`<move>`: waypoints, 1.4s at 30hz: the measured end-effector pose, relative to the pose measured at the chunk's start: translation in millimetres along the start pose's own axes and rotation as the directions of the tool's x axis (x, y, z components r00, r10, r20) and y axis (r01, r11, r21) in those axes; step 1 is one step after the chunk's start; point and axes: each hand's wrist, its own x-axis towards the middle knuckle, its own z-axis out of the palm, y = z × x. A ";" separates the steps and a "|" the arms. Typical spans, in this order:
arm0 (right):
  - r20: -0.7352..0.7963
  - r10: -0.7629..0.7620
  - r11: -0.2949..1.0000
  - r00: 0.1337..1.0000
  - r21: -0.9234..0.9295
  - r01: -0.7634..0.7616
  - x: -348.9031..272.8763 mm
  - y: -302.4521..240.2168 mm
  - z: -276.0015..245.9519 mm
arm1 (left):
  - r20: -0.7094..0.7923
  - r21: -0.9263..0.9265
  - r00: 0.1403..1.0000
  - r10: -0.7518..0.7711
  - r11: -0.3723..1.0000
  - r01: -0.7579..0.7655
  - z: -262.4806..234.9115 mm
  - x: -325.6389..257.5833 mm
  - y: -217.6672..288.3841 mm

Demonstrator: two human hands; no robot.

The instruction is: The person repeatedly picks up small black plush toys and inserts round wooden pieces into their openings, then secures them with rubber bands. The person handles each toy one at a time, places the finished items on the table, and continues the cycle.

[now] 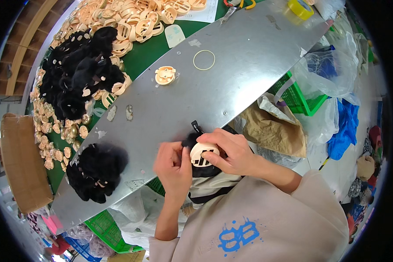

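At 6 o'clock, near the middle, the right hand (232, 151) hides part of the round cream piece (198, 151). The left hand (174, 166) looks blurry and covers some black fluff (191, 140). At 11 o'clock, the top edge cuts off the cream pile (144, 27), and at 12 the white paper (207, 14). At 4 o'clock, far-off things (358, 194) are too small to tell.
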 end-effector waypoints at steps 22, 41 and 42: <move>-0.136 -0.336 0.916 0.932 -0.275 0.291 46.4 12.6 45.0 | -0.165 -0.469 0.971 -0.172 0.880 0.076 17.9 -7.1 -21.7; 0.165 0.027 0.993 0.986 0.107 -0.046 66.8 11.0 20.5 | -0.240 -0.055 0.949 0.203 0.973 -0.222 28.6 15.8 -16.7; 0.188 0.081 0.971 0.979 0.205 -0.120 68.2 12.6 19.5 | -0.246 -0.057 0.948 0.203 0.973 -0.223 29.5 15.6 -16.3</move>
